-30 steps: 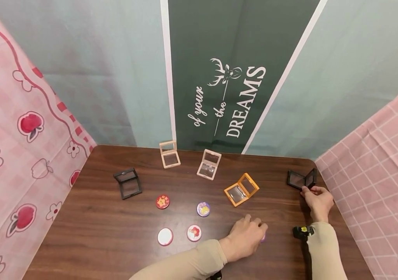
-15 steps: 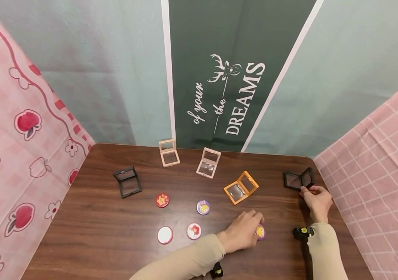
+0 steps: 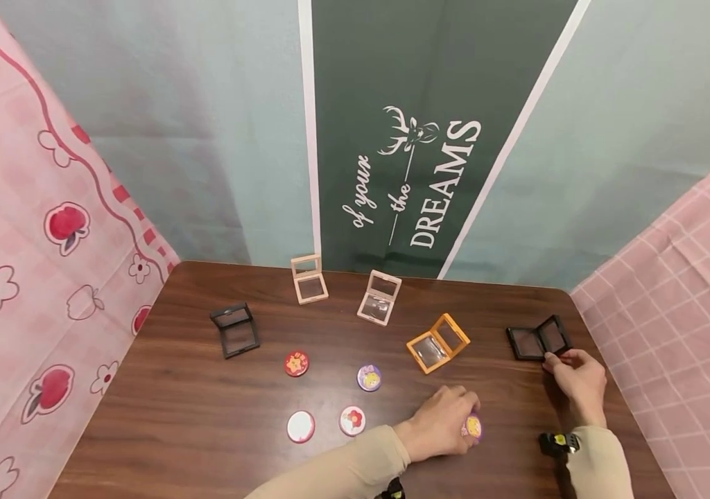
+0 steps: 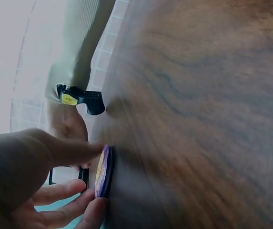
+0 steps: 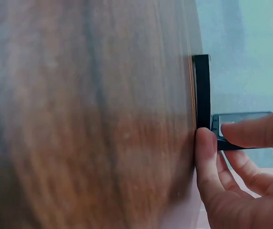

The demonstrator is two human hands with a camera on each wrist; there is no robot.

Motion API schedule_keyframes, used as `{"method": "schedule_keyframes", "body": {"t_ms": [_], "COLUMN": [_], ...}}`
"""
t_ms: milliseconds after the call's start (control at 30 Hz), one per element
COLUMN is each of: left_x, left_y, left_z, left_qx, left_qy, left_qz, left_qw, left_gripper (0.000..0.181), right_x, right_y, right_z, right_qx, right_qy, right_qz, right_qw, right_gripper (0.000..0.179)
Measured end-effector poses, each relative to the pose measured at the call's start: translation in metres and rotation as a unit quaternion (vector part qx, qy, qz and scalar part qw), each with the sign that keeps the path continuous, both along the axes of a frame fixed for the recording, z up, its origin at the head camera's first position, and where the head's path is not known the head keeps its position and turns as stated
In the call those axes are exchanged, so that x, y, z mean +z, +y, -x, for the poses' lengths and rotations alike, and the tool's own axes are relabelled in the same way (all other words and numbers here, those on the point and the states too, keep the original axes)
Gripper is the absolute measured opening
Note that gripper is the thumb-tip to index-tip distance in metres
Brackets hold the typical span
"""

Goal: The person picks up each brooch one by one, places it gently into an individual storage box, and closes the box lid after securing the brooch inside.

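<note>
My left hand [image 3: 442, 424] is low over the table, right of centre. Its thumb and fingers pinch the edges of a round purple-rimmed badge [image 3: 472, 427] with a yellow figure. In the left wrist view the badge [image 4: 104, 171] stands edge-on between thumb and fingertips, close to the wood. At the right end of the table, my right hand [image 3: 579, 381] holds a hinged black display case [image 3: 528, 344] with clear windows, which lies unfolded. Thumb and fingers grip it near the hinge and the raised lid [image 5: 243, 118] in the right wrist view.
An orange case [image 3: 430, 352], two pale cases [image 3: 310, 287] [image 3: 375, 310] and another black case [image 3: 239, 339] stand unfolded along the back. Several round badges lie in front: red [image 3: 296, 363], purple [image 3: 369, 378], white with a flower [image 3: 352, 421] and glare-covered [image 3: 301, 426]. Curtains enclose the table [image 3: 193, 430].
The left hand has shifted off the purple badge, so its face now shows at the fingertips. The right hand and black case have slid slightly towards the person. The head view has shifted a little.
</note>
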State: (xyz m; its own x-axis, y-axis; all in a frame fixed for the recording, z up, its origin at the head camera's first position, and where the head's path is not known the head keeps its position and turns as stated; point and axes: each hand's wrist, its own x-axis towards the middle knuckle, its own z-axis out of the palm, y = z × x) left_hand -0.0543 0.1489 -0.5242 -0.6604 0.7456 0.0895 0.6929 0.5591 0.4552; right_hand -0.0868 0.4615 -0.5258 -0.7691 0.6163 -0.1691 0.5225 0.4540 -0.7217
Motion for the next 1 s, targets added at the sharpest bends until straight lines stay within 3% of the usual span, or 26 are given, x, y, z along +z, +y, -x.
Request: {"method": "schedule_keyframes", "body": {"t_ms": [167,400,467,700,900,1000], "left_x": [0.000,0.000,0.001,0.003,-0.002,-0.005], "left_y": [0.002,0.004,0.004,0.001,-0.002,-0.002], "left_z": [-0.003,-0.004,-0.004,0.000,0.000,-0.002], "left_qx": [0.010,0.025,0.025,0.002,-0.009,0.004], "left_qy": [0.030,0.116,0.124,0.043,0.029,-0.011], "left_qz": [0.018,0.025,0.020,-0.057,-0.087,-0.106], "left_qw": [0.9993,0.9926,0.9918,0.9974,0.9958,0.9943], "left_gripper": [0.051,0.046,0.047,0.043,0.035,0.028], "right_x": [0.001,0.002,0.003,0.003,0.001,0.001], "right_y": [-0.001,-0.005,-0.006,-0.013,-0.019,-0.020], "right_z": [-0.005,-0.007,-0.010,-0.026,-0.036,-0.039], "right_qx": [0.046,0.056,0.062,0.089,0.112,0.117], "right_qy": [0.014,0.028,0.037,0.028,0.029,0.025], "right_qz": [0.011,0.006,0.014,-0.025,-0.034,-0.040], "right_qw": [0.9988,0.9980,0.9973,0.9953,0.9927,0.9920], "right_gripper": [0.034,0.027,0.026,0.022,0.025,0.025]}}
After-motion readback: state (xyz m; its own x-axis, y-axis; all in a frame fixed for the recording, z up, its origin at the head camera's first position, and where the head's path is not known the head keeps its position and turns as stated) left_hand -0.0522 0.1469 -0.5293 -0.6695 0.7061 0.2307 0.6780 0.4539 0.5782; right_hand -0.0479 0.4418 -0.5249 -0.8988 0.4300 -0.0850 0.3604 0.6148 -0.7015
